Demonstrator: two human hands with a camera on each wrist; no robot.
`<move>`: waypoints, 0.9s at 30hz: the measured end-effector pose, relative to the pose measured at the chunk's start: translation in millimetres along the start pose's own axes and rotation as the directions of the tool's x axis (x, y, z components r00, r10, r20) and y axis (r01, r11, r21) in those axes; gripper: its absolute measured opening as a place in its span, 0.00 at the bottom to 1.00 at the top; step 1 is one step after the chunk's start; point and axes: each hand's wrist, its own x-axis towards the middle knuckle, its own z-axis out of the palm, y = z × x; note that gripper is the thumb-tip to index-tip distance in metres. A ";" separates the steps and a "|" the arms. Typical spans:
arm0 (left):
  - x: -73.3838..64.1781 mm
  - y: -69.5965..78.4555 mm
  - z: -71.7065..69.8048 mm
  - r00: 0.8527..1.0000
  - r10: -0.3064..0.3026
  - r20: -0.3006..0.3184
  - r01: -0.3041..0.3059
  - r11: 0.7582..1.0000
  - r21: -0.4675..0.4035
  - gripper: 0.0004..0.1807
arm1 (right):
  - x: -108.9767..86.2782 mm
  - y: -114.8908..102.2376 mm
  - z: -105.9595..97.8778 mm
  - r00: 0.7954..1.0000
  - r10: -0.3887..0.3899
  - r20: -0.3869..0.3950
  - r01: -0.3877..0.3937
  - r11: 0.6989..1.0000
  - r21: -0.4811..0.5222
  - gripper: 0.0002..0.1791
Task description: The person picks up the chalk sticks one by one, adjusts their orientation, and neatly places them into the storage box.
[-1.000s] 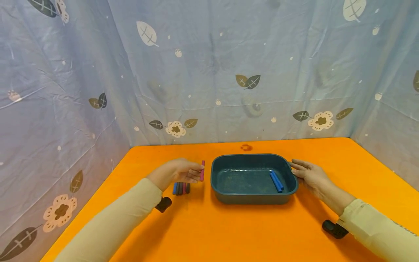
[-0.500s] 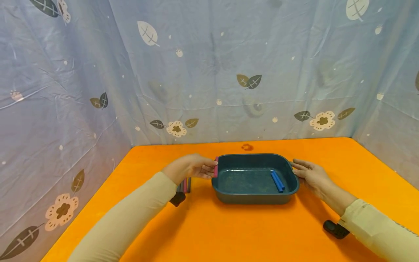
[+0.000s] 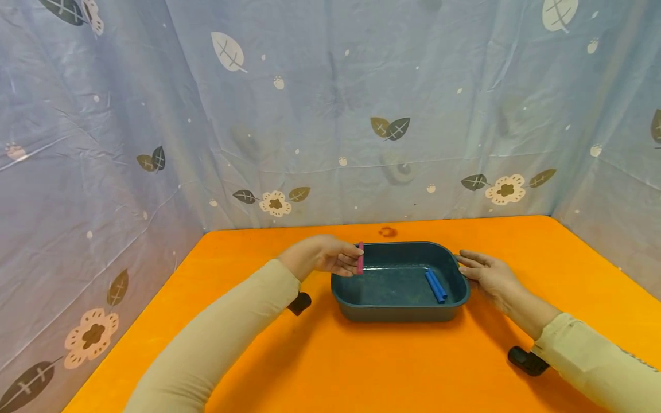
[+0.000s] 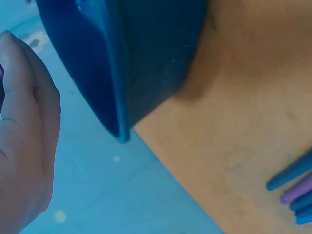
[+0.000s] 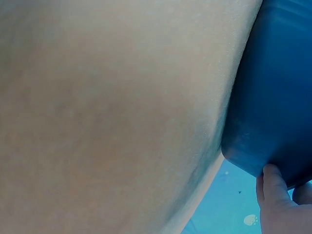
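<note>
My left hand [image 3: 333, 255] pinches a pink stick [image 3: 360, 259] upright between thumb and fingers, over the left end of a dark blue-green tray [image 3: 397, 314]. In the left wrist view the hand [image 4: 29, 126] shows at the left edge, beside the tray's rim [image 4: 119, 97]. Two ridged blue sticks [image 3: 436, 286] lie side by side in the right part of the tray. My right hand [image 3: 490, 281] rests its extended fingers against the tray's right end. From the right wrist, a finger [image 5: 274, 183] is seen against the outer wall.
Several more sticks [image 4: 295, 170], blue-looking and purple, lie in a row left of the tray; my left arm hides them in the head view. An orange table [image 3: 382, 367] carries everything, with a patterned curtain [image 3: 330, 103] around its back and sides.
My left hand has carried the pink stick rightward, from left of the tray to above its left end. The right hand and the two blue sticks have stayed in place.
</note>
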 end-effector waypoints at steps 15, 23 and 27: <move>21.4 20.8 33.5 0.997 -0.035 0.071 0.033 0.999 0.029 0.07 | 2.6 7.7 -1.3 1.000 -0.025 -0.005 0.025 1.000 0.014 0.35; 34.6 21.6 48.3 0.994 -0.061 0.090 0.058 0.997 0.043 0.17 | 2.1 10.0 -0.3 0.998 -0.056 0.001 0.056 0.998 -0.015 0.34; 40.1 20.8 55.7 0.994 -0.064 0.090 0.058 0.996 0.066 0.14 | 1.7 10.6 -0.5 0.998 -0.060 0.000 0.059 0.998 -0.037 0.34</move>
